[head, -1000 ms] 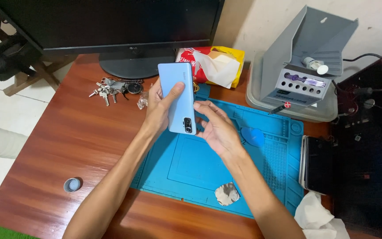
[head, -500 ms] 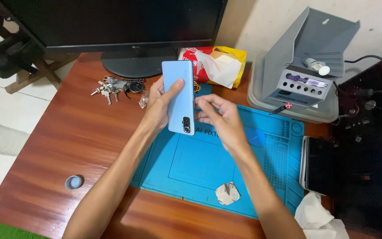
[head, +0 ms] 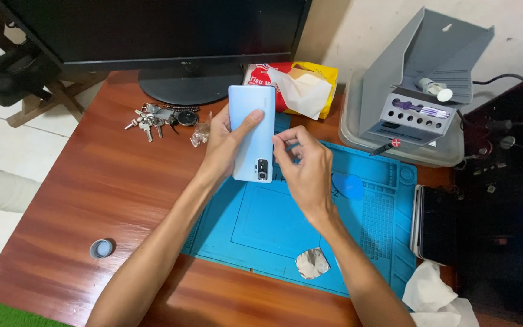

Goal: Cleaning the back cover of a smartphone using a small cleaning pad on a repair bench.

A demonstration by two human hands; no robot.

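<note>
- One pale blue, glossy slab-shaped smartphone [head: 252, 130] is showing, back side up, and it is being held above the far edge of the one blue silicone work mat [head: 273, 224], just in front of the monitor's stand.
- The phone's back is looking smooth and unmarked, fading from light blue to almost white, with one small dark camera block sitting at the corner nearest the person.
- The left hand [head: 225, 142] is gripping the phone along its left edge, thumb lying across the back, the other fingers wrapping underneath.
- The right hand [head: 304, 166] is sitting against the phone's right edge, thumb and forefinger pinched together at that side; whether anything is between them I cannot tell.
- One black flat monitor [head: 171, 36] is standing on its round base at the back of the reddish-brown wooden desk [head: 92, 181].
- One bunch of silver keys [head: 158, 118] is lying left of the phone.
- One red and yellow tissue pack [head: 295, 85] is lying behind the phone.
- One grey hooded machine [head: 422, 91] is sitting far right in a grey tray.
- One blue triangular pick [head: 347, 184] and one crumpled foil scrap [head: 312, 263] are lying on the mat.
- One small grey cap [head: 101, 248] is lying on the desk, near left.
- One dark tablet [head: 434, 224] is lying right of the mat, with white tissue [head: 434, 297] beside it.
</note>
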